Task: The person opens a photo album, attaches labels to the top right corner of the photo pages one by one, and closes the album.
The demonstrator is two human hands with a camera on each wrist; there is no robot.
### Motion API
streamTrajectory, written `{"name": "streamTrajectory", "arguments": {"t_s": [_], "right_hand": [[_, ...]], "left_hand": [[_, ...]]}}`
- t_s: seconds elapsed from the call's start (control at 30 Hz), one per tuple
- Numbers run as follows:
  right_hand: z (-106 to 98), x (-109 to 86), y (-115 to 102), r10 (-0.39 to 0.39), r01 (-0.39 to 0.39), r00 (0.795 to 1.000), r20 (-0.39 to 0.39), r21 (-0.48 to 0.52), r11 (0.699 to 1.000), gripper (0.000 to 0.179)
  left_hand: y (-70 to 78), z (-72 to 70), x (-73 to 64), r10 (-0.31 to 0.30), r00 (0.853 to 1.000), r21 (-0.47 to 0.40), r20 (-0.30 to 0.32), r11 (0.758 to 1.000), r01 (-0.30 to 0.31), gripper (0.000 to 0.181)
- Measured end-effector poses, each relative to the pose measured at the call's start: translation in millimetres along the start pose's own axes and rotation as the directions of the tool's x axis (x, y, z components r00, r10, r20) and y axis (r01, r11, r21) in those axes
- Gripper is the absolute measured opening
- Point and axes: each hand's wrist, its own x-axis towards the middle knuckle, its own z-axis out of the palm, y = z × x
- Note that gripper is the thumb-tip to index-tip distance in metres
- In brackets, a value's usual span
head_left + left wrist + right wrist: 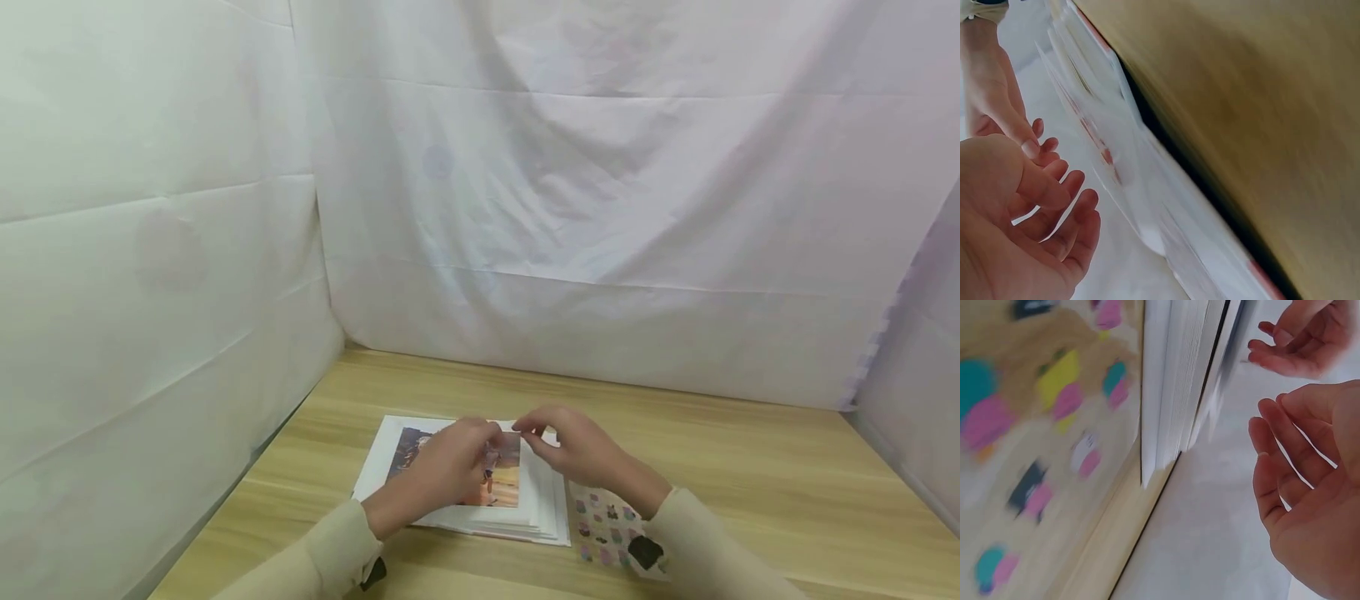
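Note:
A white-paged album (542,527) lies open on the wooden table, with a colour photo (504,483) on its top page. Over the photo is my left hand (452,457), its fingers bent and covering part of the picture. My right hand (573,446) hovers at the photo's upper right corner, thumb and index finger brought together, a small dark spot at their tips. In the right wrist view the right hand (1316,462) has curved fingers, facing the left hand (1310,340). I cannot tell whether either hand pinches something small.
A clear sheet of colourful stickers (611,525) lies right of the album, partly under the right forearm. White cloth (600,208) hangs behind the wooden table (750,467), with another white cloth wall (150,292) on the left.

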Motion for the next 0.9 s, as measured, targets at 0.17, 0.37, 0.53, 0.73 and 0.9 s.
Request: {"name": "streamTrajectory", "arguments": {"t_s": [0.17,0.37,0.53,0.73,0.9], "right_hand": [[-14,-24.1,4,0.034,-0.034,0.999,-0.006,-0.006,0.999,0.021],[-27,-56.4,12,0.068,-0.068,0.997,-0.026,-0.003,0.998,0.020],[-38,-79.6,18,0.068,-0.067,0.996,-0.050,0.015,0.998,0.018],[-46,-100.4,20,0.086,-0.086,0.994,-0.061,0.009,0.996,0.021],[-47,-110.9,21,0.119,-0.119,0.992,-0.052,0.000,0.993,0.023]], "left_hand": [[17.1,1.6,-7.1,0.068,0.997,-0.005,-0.025,0.998,-0.068,0.039],[32.0,7.7,-17.5,0.124,0.990,-0.006,-0.064,0.992,-0.124,0.026],[41.5,14.4,-19.8,0.167,0.983,0.013,-0.076,0.986,-0.166,0.021],[47.8,20.7,-19.5,0.221,0.973,0.028,-0.070,0.975,-0.220,0.017],[51.4,25.0,-19.5,0.223,0.973,0.014,-0.062,0.975,-0.222,0.016]]}}
